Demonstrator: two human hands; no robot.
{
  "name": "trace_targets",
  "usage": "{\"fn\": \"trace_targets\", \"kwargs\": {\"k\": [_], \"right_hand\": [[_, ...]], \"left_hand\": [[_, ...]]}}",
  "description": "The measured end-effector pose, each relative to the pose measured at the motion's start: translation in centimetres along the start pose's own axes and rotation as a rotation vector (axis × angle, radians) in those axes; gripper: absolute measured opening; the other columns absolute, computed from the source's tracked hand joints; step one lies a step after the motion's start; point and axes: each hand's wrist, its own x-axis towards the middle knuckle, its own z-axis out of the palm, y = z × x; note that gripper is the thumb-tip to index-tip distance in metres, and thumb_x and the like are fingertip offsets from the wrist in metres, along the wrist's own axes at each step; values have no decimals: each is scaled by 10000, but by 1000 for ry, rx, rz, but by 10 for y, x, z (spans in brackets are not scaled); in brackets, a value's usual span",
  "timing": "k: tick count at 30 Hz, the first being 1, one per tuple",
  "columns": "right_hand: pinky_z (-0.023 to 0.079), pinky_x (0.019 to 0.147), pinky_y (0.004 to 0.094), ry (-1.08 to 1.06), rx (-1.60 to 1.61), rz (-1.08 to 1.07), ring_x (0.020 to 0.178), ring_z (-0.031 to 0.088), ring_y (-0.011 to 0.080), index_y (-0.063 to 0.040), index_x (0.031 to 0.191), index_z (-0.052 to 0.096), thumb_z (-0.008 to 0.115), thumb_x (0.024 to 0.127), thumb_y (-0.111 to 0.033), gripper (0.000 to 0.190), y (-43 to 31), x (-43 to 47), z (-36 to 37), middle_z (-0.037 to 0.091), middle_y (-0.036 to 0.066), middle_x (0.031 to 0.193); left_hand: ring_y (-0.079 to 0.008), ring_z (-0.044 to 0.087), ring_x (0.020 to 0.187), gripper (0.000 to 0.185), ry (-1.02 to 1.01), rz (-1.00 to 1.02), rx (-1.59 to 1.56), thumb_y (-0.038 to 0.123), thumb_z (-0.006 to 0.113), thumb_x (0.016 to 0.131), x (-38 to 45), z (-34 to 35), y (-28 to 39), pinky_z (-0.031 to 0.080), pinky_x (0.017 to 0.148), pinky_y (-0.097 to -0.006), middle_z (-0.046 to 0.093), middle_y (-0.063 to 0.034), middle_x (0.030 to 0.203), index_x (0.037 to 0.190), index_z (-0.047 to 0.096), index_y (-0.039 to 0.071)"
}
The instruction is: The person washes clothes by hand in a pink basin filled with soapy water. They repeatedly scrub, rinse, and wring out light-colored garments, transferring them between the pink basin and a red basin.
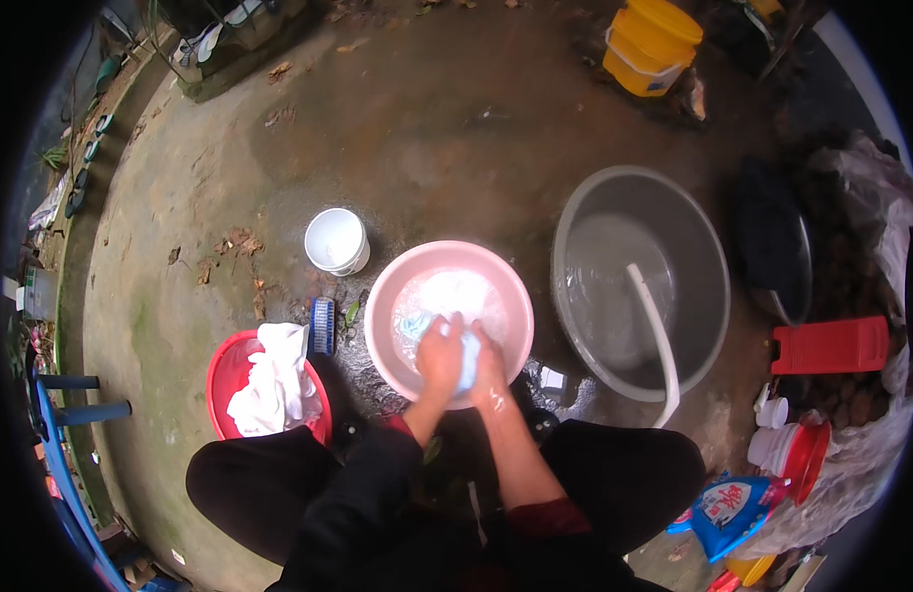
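Note:
A pink plastic basin (377, 311) with soapy water stands on the wet ground in front of me. Over its near half, my left hand (440, 355) and my right hand (488, 362) grip a wet light-blue cloth (469, 359) between them; part of it spreads left of my left hand. To the left, a red basin (223, 385) holds white cloth (275, 381). A blue-and-white brush (323, 325) lies between the two basins, and a white bucket (336, 240) stands behind it. At the right, a white hose (654, 325) hangs over the rim into a large grey tub (567, 296).
A white block (552, 379) lies right of the pink basin. Further right are a red plastic stool (830, 345), a blue detergent bag (734, 514) and crumpled plastic sheeting (870, 444). A yellow bucket (648, 48) stands at the far right, and blue furniture (64, 459) at the left edge.

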Motion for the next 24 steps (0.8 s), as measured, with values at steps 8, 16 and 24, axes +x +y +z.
{"fn": "trace_targets", "kwargs": {"k": [8,16,24], "right_hand": [[469,827,322,227,-173,-250,928,590,187,-14,1104,589,543,939,-285,320,-36,23,-24,620,81,1020],[351,1026,381,504,-505,-135,1229,410,251,-112,1425,319,607,889,-197,614,20,11,-23,431,96,1319],[485,830,371,-202,339,47,1099,504,220,-189,1330,441,540,927,-349,444,40,27,-44,524,43,1205]], "left_hand": [[-393,612,933,433,-210,169,-24,428,569,848,74,-2,-71,466,857,-431,647,-232,951,1006,665,37],[-356,565,1049,454,-324,208,529,325,661,817,92,9,-135,432,928,-384,592,-261,1077,1135,593,9],[-378,610,934,298,-306,671,345,315,663,819,6,22,-57,483,794,-458,610,-160,1000,959,648,53]]}}
